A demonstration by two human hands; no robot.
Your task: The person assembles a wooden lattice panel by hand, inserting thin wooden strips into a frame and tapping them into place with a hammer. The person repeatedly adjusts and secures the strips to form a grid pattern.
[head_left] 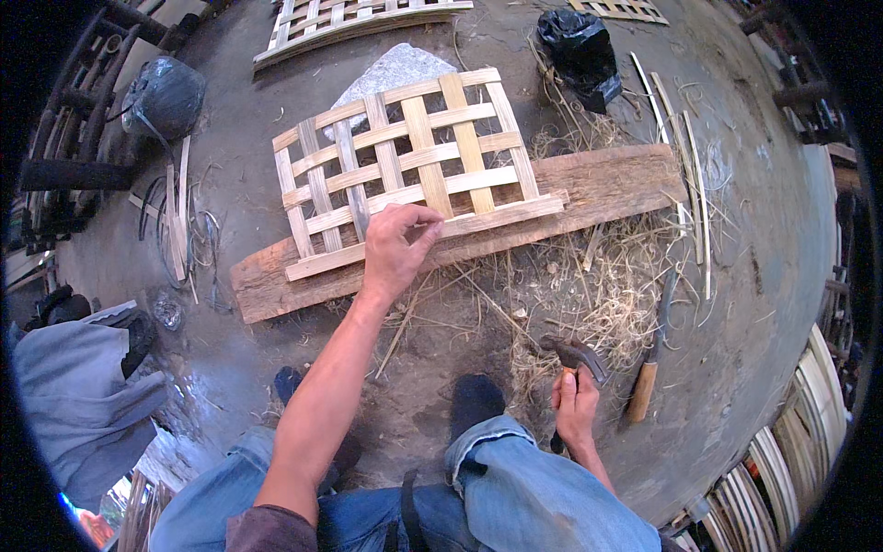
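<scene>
A woven panel of flat wooden slats (pixel 425 152) leans over a rough wooden plank (pixel 616 184) in front of me. Along its near edge runs a pale wooden strip (pixel 501 219). My left hand (pixel 397 248) is at that strip, thumb and forefinger pinched together just above it; anything between the fingertips is too small to make out. Low on the right, beside my knee, my right hand (pixel 576 405) grips a hammer (pixel 581 359) near its dark metal head. The hammer is apart from the panel, and most of its handle is hidden by the hand.
A long blade with a wooden handle (pixel 643 391) lies right of the hammer. Shavings (pixel 616 308) litter the floor. A grey stone block (pixel 395 69) sits behind the panel, a black plastic bag (pixel 579 57) at far right. Another woven panel (pixel 359 20) lies farther back.
</scene>
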